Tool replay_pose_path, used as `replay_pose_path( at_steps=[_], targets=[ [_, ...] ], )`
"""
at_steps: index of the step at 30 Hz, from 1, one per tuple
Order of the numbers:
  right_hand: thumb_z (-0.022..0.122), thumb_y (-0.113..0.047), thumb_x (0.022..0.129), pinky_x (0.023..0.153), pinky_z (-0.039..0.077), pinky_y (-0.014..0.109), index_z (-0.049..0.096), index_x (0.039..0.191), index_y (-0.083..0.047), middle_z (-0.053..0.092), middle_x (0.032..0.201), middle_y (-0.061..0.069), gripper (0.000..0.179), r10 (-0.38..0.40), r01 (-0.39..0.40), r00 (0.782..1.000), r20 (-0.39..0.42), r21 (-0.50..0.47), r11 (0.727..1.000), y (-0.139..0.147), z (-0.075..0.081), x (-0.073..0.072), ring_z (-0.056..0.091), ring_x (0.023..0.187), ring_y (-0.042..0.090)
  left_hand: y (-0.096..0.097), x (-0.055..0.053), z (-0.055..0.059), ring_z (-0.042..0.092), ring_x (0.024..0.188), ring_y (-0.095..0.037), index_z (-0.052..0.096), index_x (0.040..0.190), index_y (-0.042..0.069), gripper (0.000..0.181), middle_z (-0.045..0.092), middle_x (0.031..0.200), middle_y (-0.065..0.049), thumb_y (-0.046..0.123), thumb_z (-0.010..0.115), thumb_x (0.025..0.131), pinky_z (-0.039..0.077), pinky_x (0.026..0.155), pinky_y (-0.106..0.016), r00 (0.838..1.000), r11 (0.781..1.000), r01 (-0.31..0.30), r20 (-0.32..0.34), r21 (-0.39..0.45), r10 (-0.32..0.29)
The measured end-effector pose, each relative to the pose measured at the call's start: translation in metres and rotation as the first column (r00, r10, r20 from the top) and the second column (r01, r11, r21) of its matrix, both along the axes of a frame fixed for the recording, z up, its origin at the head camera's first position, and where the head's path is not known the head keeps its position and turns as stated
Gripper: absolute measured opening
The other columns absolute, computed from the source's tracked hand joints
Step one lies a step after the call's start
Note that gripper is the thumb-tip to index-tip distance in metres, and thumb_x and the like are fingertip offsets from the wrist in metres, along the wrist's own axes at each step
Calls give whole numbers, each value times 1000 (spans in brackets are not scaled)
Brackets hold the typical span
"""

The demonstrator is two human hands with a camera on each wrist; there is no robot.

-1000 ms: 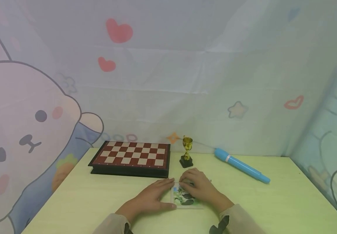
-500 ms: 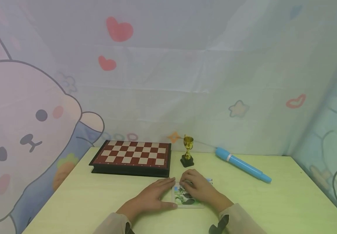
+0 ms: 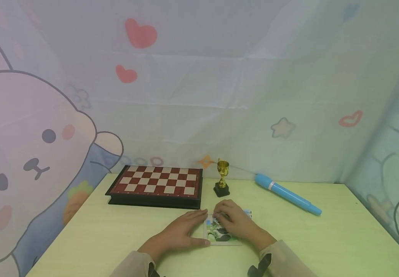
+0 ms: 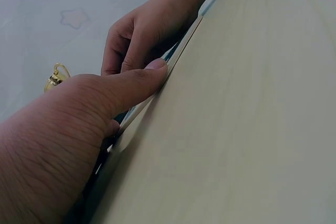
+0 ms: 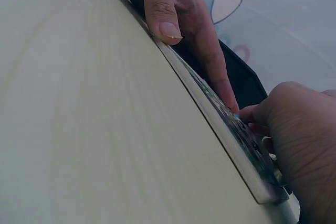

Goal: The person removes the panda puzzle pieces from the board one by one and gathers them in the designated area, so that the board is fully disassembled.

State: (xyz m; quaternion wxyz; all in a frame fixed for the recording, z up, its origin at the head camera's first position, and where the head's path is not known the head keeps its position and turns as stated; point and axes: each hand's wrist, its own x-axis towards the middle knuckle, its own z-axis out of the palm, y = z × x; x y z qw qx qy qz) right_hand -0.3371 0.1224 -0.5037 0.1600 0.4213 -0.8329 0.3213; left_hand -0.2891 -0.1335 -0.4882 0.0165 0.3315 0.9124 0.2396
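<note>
Our left hand (image 3: pixel 179 232), thumb splayed, touches the picture panel (image 3: pixel 219 236) under the bent-fingered right hand (image 3: pixel 236 221), whose pinch we cannot tell.

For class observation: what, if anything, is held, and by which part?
The left hand braces the panda picture at its left corners; whether the right hand holds anything is hidden.

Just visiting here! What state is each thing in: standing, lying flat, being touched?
Picture board: flat on the table, picture up, partly covered.
Left hand: thumb and fingers spread, touching the board's left side.
Right hand: fingers bent over the picture; whether they pinch anything is hidden.
Checkered case: lying flat, checks up.
Gold trophy: standing upright.
Blue pen-shaped object: lying on its side.
Cloth backdrop: hanging, creased.
</note>
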Motion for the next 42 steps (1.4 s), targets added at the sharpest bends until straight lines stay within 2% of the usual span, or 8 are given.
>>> replay_pose_path(
  at_steps=[7,12,19,27,32,37,42],
  targets=[
    [62,-16,101,87,53,34,69,103,-19,65,110,-12,8,-7,8,999,38,-19,1000,1,-1,0,56,105,10,0,0,-1,29,149,-25,41,155,18,88,32,163,6,72,58,88,27,118,-56,1000,1000,-6,-2,3,6],
    [64,-14,100,85,53,33,70,103,-18,67,106,-10,8,-1,3,999,38,-51,999,1,4,3,58,101,10,1,-1,1,31,148,-25,42,155,17,88,34,162,5,70,60,87,28,118,-57,1000,1000,-10,4,16,9],
    [67,-9,96,87,54,34,69,111,-16,67,109,-8,16,35,-35,997,75,-14,999,4,11,7,58,103,11,0,0,0,29,149,-25,41,155,18,88,32,163,6,71,60,87,27,119,-56,1000,1000,-15,15,11,15],
    [71,-14,95,85,55,32,65,123,-15,67,111,-4,29,24,-25,1000,15,49,998,7,11,4,58,101,12,0,0,0,29,149,-26,40,156,20,89,31,163,7,73,58,87,27,118,-57,1000,1000,-15,12,2,15],
    [74,-21,92,84,56,32,67,121,-14,66,109,-2,30,-3,1,999,33,55,999,7,14,3,60,100,13,1,0,4,29,149,-26,40,156,20,89,31,163,6,73,58,87,26,118,-57,1000,1000,-16,11,2,16],
    [74,-25,92,84,54,29,72,114,-16,65,105,-7,24,-31,27,998,60,67,997,7,16,5,55,97,9,1,0,3,29,149,-26,40,156,20,89,31,163,6,73,58,86,27,118,-58,1000,1000,-19,13,0,19],
    [74,-24,93,78,52,26,75,111,-16,66,101,-10,20,-44,41,998,40,69,997,6,13,5,51,92,7,0,1,1,30,149,-26,40,156,20,89,31,163,5,73,58,86,28,118,-57,1000,1000,-20,13,4,20]
  ],
)
